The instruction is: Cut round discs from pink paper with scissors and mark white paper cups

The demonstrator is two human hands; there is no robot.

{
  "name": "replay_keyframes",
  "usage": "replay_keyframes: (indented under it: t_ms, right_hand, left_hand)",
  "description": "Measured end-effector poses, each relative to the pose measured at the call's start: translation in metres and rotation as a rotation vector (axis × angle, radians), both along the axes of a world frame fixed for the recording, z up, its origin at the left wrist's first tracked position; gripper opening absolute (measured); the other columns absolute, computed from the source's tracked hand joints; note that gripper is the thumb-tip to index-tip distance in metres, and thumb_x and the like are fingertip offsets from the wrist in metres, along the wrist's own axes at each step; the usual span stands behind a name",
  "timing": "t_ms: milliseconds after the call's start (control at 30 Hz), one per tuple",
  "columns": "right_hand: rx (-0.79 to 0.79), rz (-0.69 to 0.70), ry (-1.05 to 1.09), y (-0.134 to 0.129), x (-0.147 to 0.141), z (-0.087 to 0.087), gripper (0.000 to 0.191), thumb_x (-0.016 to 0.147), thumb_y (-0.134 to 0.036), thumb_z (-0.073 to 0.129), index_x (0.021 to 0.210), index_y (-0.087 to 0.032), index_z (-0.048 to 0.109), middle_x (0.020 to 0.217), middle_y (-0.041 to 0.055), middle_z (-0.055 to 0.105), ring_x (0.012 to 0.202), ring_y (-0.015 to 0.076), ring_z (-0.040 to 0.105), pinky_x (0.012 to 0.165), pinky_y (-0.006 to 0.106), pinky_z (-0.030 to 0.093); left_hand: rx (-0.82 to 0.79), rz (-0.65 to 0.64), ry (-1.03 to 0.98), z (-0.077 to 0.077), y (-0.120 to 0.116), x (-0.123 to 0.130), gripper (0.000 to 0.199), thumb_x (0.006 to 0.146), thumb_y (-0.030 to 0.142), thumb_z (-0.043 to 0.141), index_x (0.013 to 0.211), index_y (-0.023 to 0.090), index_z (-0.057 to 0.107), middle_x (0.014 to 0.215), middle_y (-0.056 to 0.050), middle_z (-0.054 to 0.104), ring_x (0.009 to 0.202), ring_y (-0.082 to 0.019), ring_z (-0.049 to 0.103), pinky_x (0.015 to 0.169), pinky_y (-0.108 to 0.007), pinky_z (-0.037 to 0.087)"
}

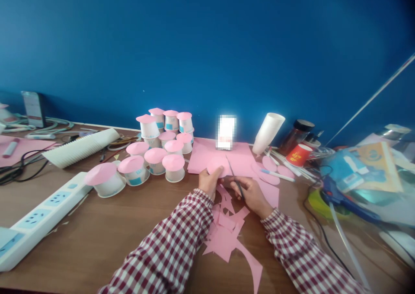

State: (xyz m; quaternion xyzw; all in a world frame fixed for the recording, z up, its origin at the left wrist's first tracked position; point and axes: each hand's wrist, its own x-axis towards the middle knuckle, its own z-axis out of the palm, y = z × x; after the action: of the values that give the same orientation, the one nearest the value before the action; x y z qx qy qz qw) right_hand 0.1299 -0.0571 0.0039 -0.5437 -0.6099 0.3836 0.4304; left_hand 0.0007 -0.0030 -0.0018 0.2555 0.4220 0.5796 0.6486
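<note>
My left hand (210, 181) pinches a rounded piece of pink paper (216, 166) above the desk. Beside it, my right hand (253, 192) is closed around a dark slim cutting tool (238, 182) that looks like scissors, its blade pointing up and away past the paper's right edge. The handles are mostly hidden by my fingers. Beneath and in front of both hands lie pink paper scraps (223, 238), some long and curved. Behind them a large pink sheet (196, 158) lies flat on the desk.
Several paper cups (175, 168) with pink paper tops stand left of my hands, some stacked. Stacked white cups (81, 149) and a power strip (42, 216) lie farther left. Right are pink paper ovals (269, 178), a red cup (300, 154) and a blue glue gun (350, 203) with its cord.
</note>
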Motion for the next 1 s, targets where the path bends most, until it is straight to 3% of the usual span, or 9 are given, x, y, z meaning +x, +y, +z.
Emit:
replay_keyframes:
  t_ms: [367,700,1000]
  right_hand:
    - [-0.015,-0.008,0.039,0.0005,-0.0004,-0.0023,0.032,0.077,-0.044,0.058,0.087,-0.014,0.064,0.049,-0.0055,0.047,0.043,0.009,0.043,0.045,0.022,0.039]
    - [-0.062,0.028,0.094,-0.0011,0.0002,0.0022,0.038,0.078,-0.043,0.057,0.096,-0.011,0.063,0.051,-0.0041,0.051,0.045,0.0087,0.046,0.046,0.021,0.039]
    - [-0.057,0.024,0.101,-0.0021,0.0,0.0043,0.038,0.079,-0.043,0.055,0.099,-0.011,0.062,0.056,-0.0025,0.052,0.05,0.01,0.049,0.05,0.023,0.043]
  left_hand:
    - [-0.001,0.037,-0.012,0.0004,0.0009,0.0008,0.034,0.053,0.027,0.078,0.077,0.009,0.063,0.066,-0.002,0.061,0.048,-0.007,0.051,0.041,-0.019,0.043]
    - [0.023,-0.022,-0.006,-0.0032,-0.0003,0.0012,0.034,0.056,0.025,0.078,0.083,0.008,0.065,0.078,-0.008,0.066,0.057,-0.011,0.058,0.044,-0.021,0.048]
    - [0.024,-0.083,-0.014,-0.0055,-0.0004,0.0005,0.034,0.057,0.025,0.077,0.082,0.006,0.065,0.069,-0.007,0.064,0.05,-0.01,0.055,0.039,-0.019,0.043]
